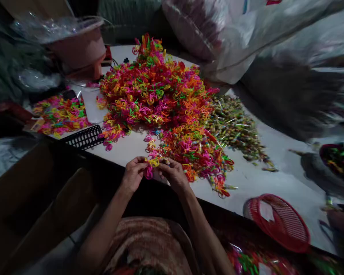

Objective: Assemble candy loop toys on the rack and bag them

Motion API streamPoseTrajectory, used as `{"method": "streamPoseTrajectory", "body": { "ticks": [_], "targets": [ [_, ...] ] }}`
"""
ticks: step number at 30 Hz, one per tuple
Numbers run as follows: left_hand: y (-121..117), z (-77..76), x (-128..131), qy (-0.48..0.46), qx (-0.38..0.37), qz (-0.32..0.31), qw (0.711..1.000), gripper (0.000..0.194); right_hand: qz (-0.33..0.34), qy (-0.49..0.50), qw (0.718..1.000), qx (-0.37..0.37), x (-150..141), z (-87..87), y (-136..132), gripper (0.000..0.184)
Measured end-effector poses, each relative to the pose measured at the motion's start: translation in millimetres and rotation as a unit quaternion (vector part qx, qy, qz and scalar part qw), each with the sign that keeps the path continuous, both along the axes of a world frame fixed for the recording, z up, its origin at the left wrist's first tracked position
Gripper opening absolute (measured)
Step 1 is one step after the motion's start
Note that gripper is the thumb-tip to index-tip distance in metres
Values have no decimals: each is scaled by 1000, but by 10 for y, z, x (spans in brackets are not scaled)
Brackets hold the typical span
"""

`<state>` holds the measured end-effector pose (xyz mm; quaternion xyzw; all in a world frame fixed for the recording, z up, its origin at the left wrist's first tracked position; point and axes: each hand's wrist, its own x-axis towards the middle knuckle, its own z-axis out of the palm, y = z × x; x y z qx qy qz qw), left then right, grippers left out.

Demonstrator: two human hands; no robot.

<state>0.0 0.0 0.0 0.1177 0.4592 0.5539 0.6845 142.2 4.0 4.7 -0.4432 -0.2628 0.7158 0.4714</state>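
Note:
At the table's near edge, my left hand (133, 173) and my right hand (174, 173) face each other with fingertips pinched. Between them is a small yellow plastic piece (153, 162) with a ring-like shape, and the left fingers close on its left side. A magenta plastic piece (149, 173) hangs just below it; whether the two are joined I cannot tell. My right fingertips are closed beside the yellow piece, on something too small to name. Just beyond my hands rises a big heap of bright plastic pieces (157, 95) in pink, orange, yellow and green.
Right of the heap lies a pile of small brownish-yellow pieces (235, 126). A red basket (286, 221) sits at the table's right front. A black perforated tray (84, 138) lies at left, near a pink tub (77, 47). Large sacks (223, 42) stand behind.

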Motion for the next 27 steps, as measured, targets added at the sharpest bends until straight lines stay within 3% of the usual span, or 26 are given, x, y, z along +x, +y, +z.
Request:
{"method": "streamPoseTrajectory", "body": {
  "ticks": [7,17,27],
  "targets": [
    [-4,24,63,7,-9,6,1000,29,10,-14,1000,5,7,-92,-73,23],
    [-35,-33,38,-9,-14,-1,1000,39,33,-5,999,16,97,-66,12,23],
    [-87,-44,30,-4,47,-84,995,44,92,18,995,17,133,-76,33,34]
  ]
}}
